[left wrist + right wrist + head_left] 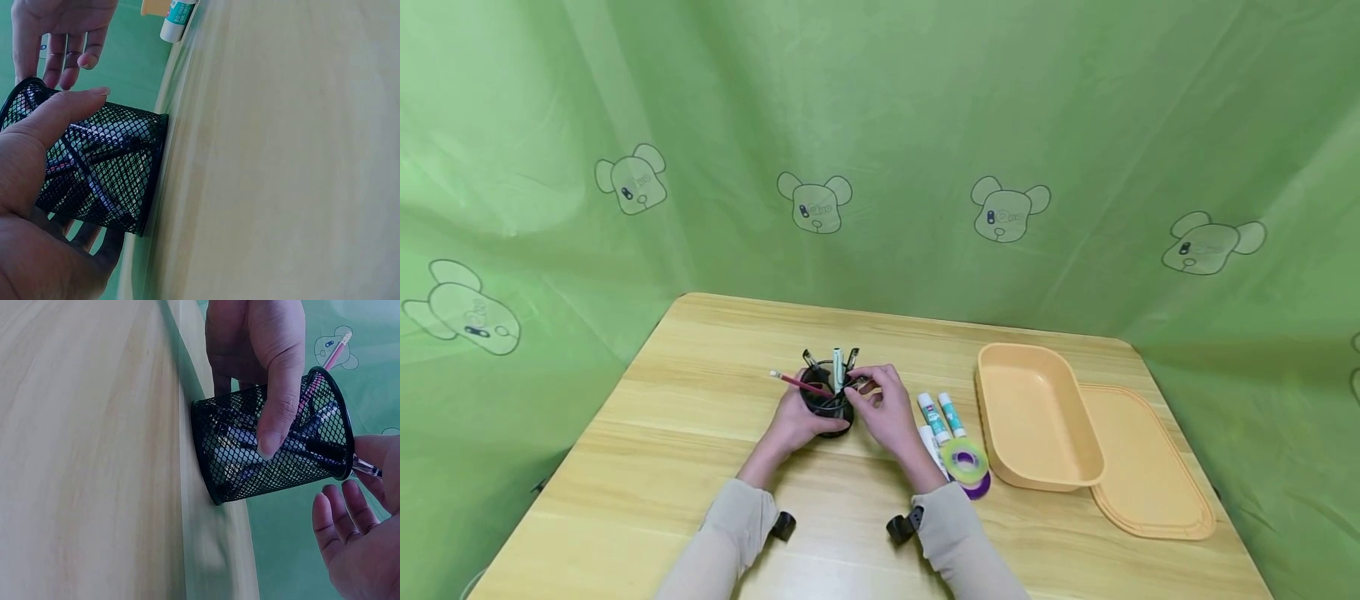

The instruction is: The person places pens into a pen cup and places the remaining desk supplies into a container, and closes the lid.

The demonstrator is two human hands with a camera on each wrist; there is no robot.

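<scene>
**Pinching a slim pen (365, 467) at the mesh cup (240, 481)**

Judging by the layout, probably being midway through handling the cup's contents: already holding a red pencil (801, 385), a pale marker (838, 367) and dark pens inside, and standing on the table (647, 467) left of two glue sticks (933, 418). Not telling clearly of insertion or removal. Leaving the glue sticks, a white tube (928, 437), yellow tape (976, 473) and a purple roll (980, 490) lying outside, just left of the orange box (1037, 425).

Gripping the cup from its left and near sides with the left hand (795, 418), curling thumb and fingers round the mesh. Holding thumb and forefinger of the right hand (886, 404) nearly together at the right rim, seemingly grasping the slim pen, with remaining fingers hanging loosely apart.
</scene>
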